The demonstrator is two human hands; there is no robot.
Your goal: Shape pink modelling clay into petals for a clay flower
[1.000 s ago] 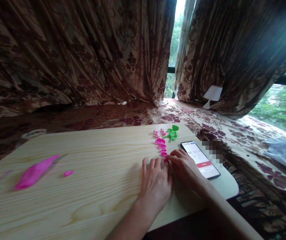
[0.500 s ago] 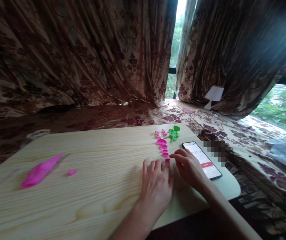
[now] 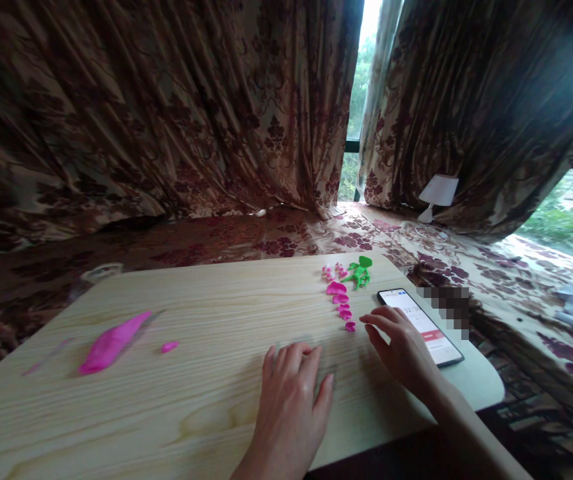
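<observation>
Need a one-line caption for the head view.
Right hand beside a line of pink pieces on a wood-grain table, left hand palm-down nearer the camera, phone at right.

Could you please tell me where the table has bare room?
One bare patch of table lies between the small pink lump and the row of pink pieces, beyond the left hand; another on the near side of the large pink item. The right end is crowded with those pieces, a green figure, phone and the right hand.
</observation>
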